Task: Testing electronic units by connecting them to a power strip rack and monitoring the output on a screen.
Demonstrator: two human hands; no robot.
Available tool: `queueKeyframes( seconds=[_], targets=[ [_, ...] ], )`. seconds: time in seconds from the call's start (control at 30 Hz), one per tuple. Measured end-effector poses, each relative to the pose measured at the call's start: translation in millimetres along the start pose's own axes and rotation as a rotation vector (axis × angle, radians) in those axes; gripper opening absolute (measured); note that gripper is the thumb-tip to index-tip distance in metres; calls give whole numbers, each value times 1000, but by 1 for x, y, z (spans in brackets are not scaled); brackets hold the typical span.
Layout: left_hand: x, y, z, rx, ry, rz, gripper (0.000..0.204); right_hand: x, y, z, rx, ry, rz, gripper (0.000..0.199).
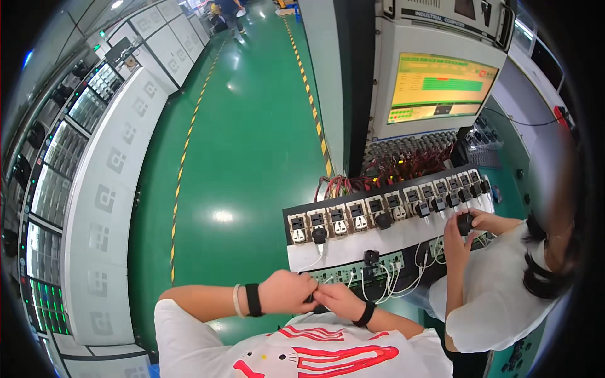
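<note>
Where both meet, left hand [287, 292] and right hand [338, 298] pinching small black part [311, 298], near socket panel [353, 242]

Glossy green floor [252, 126], yellow-striped line [186, 148], white cabinets [113, 189], perhaps racks

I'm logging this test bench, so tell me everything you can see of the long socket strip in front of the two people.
The socket strip is a long dark panel, seemingly plastic or metal, tilted up to the right, above a white face. It carries a single row of pale wall sockets. Several hold small black plug adapters, more so toward the right end; white cables hang from some. Red wires bunch behind it. A co-worker's hand holds a black adapter just below its right part. The left hand and right hand meet below it, not touching it.
</note>
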State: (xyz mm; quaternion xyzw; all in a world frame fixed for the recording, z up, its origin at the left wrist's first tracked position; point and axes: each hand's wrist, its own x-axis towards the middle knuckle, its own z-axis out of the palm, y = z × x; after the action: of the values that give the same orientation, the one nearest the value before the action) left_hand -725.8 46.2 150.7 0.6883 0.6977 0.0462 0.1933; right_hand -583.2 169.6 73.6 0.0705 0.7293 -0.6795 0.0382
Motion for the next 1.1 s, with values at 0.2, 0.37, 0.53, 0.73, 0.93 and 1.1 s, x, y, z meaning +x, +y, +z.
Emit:
queueKeyframes(
  seconds=[0.2, 0.37, 0.53, 0.73, 0.93, 1.1],
  targets=[
    [-2, 30, -19, -93, -38, 52, 29, -29, 0, 0, 246, -111, -155, 23],
    [17, 40, -30, -38, -233, 17, 26, -36, 5, -2, 327, -96, -220, 23],
    [30, 39, -91, 237, -155, -182, 15, -63, 33, -32, 342, 292, 79, 23],
    [52, -5, -62, 95, 144, -263, 27, -55, 89, -24, 322, 239, 83, 27],
    [136, -67, 83, -207, -104, -57, 39, -46, 121, -22, 15, 426, 137, 22],
    [166, -71, 126, -275, 195, 59, 41, -43, 116, -26, 54, 412, 137, 25]
  ],
)
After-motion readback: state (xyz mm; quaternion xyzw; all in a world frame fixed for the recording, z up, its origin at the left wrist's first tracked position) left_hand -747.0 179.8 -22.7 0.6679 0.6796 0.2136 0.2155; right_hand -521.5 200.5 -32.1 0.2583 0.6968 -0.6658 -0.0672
